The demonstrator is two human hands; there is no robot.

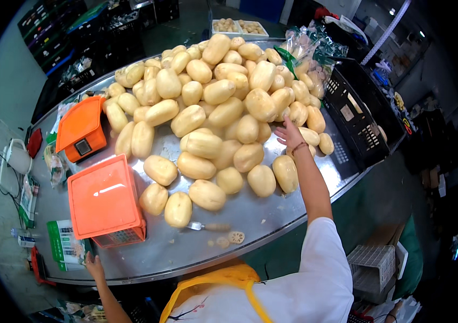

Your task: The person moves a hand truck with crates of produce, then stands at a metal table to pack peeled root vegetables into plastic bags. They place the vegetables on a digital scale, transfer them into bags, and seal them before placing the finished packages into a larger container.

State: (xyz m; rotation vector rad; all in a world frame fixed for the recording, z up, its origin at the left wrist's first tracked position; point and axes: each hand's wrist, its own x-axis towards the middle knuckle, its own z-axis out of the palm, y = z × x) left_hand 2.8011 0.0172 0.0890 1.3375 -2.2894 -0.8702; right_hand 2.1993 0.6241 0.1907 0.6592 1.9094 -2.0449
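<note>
A large heap of pale, peeled lotus root segments covers the middle and far side of the metal table. My right hand reaches over the heap's right side, fingers spread and holding nothing; whether its fingertips touch a root I cannot tell. My left hand is at the near left table edge, open, beside a stack of green and white plastic bags. Between the hands, a short knife with a wooden handle lies near a cut lotus root slice.
A salmon-coloured basket and an orange weighing scale stand on the left. A black crate leans at the table's right edge, near bagged roots. Behind the table are white boxes of roots. A grey crate sits lower right.
</note>
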